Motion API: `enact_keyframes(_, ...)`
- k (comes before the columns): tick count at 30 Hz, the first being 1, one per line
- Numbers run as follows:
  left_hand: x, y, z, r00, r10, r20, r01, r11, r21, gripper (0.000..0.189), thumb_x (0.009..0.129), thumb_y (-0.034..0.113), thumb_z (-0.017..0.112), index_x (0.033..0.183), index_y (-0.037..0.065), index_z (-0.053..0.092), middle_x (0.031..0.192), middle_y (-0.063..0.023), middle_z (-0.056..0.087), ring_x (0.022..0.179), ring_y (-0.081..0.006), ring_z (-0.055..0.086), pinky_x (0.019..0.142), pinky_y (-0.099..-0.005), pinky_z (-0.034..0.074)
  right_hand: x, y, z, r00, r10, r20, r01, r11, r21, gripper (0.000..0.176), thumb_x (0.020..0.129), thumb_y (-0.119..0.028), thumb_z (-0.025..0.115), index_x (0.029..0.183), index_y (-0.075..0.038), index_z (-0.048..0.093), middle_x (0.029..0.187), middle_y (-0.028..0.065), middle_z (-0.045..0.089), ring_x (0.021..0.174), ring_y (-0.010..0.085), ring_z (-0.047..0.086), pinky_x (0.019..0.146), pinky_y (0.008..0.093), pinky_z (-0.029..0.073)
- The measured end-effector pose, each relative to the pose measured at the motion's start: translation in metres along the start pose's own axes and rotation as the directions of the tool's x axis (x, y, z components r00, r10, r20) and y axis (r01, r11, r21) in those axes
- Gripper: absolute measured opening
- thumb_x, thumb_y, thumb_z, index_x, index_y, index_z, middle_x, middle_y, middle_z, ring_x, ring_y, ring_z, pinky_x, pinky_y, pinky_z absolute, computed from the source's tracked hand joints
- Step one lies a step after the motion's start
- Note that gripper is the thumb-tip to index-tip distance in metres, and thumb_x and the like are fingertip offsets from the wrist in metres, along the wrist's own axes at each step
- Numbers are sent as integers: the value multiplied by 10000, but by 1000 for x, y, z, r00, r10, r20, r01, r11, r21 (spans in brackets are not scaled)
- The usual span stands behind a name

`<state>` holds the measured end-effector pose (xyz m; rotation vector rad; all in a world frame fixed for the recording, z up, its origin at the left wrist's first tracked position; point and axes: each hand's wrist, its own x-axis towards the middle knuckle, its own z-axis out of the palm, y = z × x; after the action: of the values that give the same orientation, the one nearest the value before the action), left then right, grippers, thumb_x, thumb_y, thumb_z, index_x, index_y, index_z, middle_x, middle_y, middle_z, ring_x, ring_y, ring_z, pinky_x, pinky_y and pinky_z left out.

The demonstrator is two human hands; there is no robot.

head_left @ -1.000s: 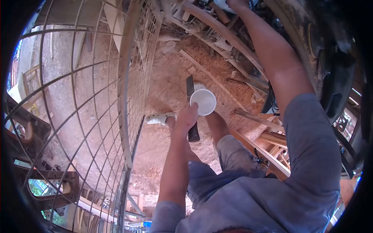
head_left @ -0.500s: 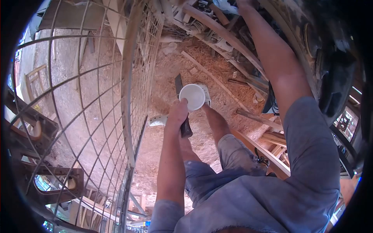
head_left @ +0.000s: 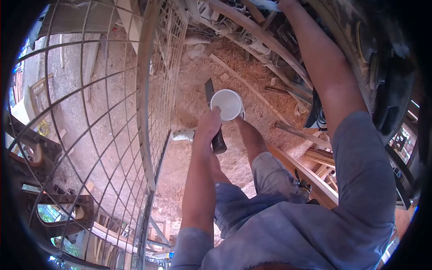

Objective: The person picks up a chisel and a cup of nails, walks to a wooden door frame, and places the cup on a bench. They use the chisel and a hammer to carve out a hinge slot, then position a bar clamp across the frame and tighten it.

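My left hand (head_left: 210, 123) is closed with its thumb over the near rim of a white round cup (head_left: 227, 105), held open side up. The same hand grips a knife-like tool; its flat dark blade (head_left: 209, 90) points away beside the cup, and its dark handle (head_left: 219, 144) sticks out below my palm. My right arm stretches up to the top edge of the view. There my right hand (head_left: 284, 3) is mostly cut off, beside some pale bluish plastic (head_left: 266, 4), and its fingers are hidden.
A rusty wire-mesh panel (head_left: 146, 90) stands along my left. Wood shavings cover the floor (head_left: 193, 81), where a thin wooden strip (head_left: 245, 83) lies. Timber and clutter (head_left: 265, 38) are piled at the upper right, and a long board (head_left: 306, 175) lies by my leg.
My left hand has moved slightly up and to the right with the cup and the knife-like tool. My right arm has shifted a little to the right. Less of the bluish plastic shows.
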<state>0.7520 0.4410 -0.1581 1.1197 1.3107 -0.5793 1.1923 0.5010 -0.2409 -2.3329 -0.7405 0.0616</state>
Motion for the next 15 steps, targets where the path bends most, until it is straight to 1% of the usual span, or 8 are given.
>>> enact_keyframes(1,1,-1,0,996,92,6,-92,991,98,445,935,285,335,803,-40,609,714,-245,627,718,-351,654,735,-459,482,0,1,0,1000,6,-9,-5,1000,16,384,921,-355,569,1077,-5,574,836,119,622,725,231,586,678,341,473)
enact_keyframes(3,3,-2,0,983,183,22,-184,964,192,456,934,288,331,799,-52,604,713,-244,624,711,-351,652,733,-464,476,2,2,0,1000,21,-23,-19,998,64,380,924,-358,566,1064,-5,575,818,110,618,701,224,582,662,339,472)
enact_keyframes(5,2,4,-1,999,-16,30,15,999,46,453,930,277,327,806,-73,586,717,-250,620,709,-362,646,733,-475,469,2,0,-2,998,53,-33,-47,985,169,376,927,-361,564,1052,-6,576,799,101,614,678,216,578,646,337,470)
enact_keyframes(7,3,2,-2,999,19,42,-21,998,59,450,928,272,323,809,-77,579,722,-254,620,717,-368,643,736,-476,468,2,-4,-9,992,123,-31,-100,907,408,374,931,-363,561,1039,-6,577,780,93,610,654,209,574,630,334,469)
enact_keyframes(9,5,-1,-1,997,53,55,-56,996,73,446,926,268,319,811,-82,571,728,-258,619,725,-373,640,739,-478,468,-1,-18,-27,984,176,20,-139,696,705,372,934,-366,559,1027,-7,578,762,84,606,631,201,570,614,332,468)
enact_keyframes(11,12,-5,1,997,77,24,-78,996,38,425,933,251,311,861,-76,572,768,-289,629,782,-402,648,772,-487,477,-6,-32,-50,985,145,93,-145,403,904,370,938,-369,556,1014,-7,580,743,75,603,608,194,566,598,330,466)
enact_keyframes(12,17,-7,2,997,76,24,-77,996,38,425,933,251,311,861,-76,572,768,-289,629,782,-402,648,772,-487,477,-11,-38,-61,986,102,129,-152,273,950,370,939,-370,555,1008,-7,580,734,71,601,596,190,564,590,329,465)
enact_keyframes(15,26,-5,2,971,240,4,-233,939,254,414,939,231,302,924,-78,577,863,-327,634,876,-442,641,826,-522,465,-44,-53,-87,966,-106,234,-246,-109,963,370,944,-374,551,989,-8,582,706,57,595,561,179,558,566,325,463)
